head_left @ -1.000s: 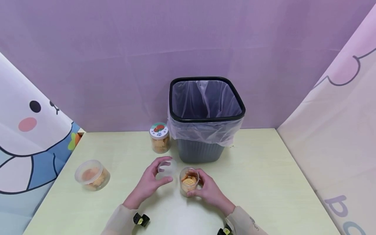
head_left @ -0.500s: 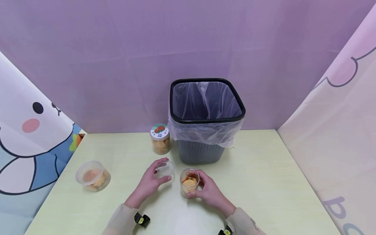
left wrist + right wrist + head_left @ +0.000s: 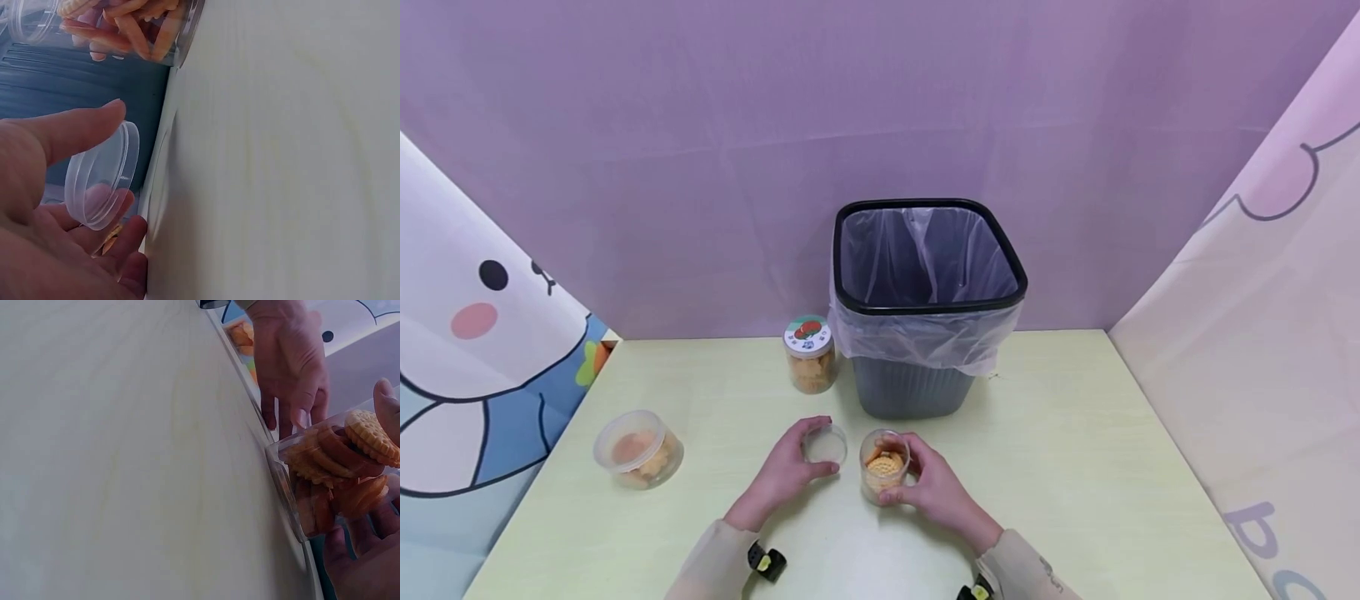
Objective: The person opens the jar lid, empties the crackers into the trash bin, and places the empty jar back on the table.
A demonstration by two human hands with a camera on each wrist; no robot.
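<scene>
My left hand (image 3: 790,462) pinches a clear round plastic lid (image 3: 103,175) between thumb and fingers, low over the table. In the left wrist view the lid is tilted on edge, the thumb at its upper rim and fingertips below. Just to the right, my right hand (image 3: 936,483) grips an uncovered clear plastic jar (image 3: 871,487) from its right side. Biscuits (image 3: 344,462) fill much of this jar, a round ridged one on top. The jar stands upright on the table, thumb in front and fingers behind it.
A lined trash bin (image 3: 913,387) with a black rim stands behind the hands. Left of it is a lidded biscuit jar (image 3: 810,371) with a tomato picture on top. A wider clear tub (image 3: 651,467) of biscuits sits at the left of the table (image 3: 1075,500).
My left hand has come slightly down toward me with the lid, which has tipped and now sits lower beside the jar. The right hand keeps its grip on the jar in place.
</scene>
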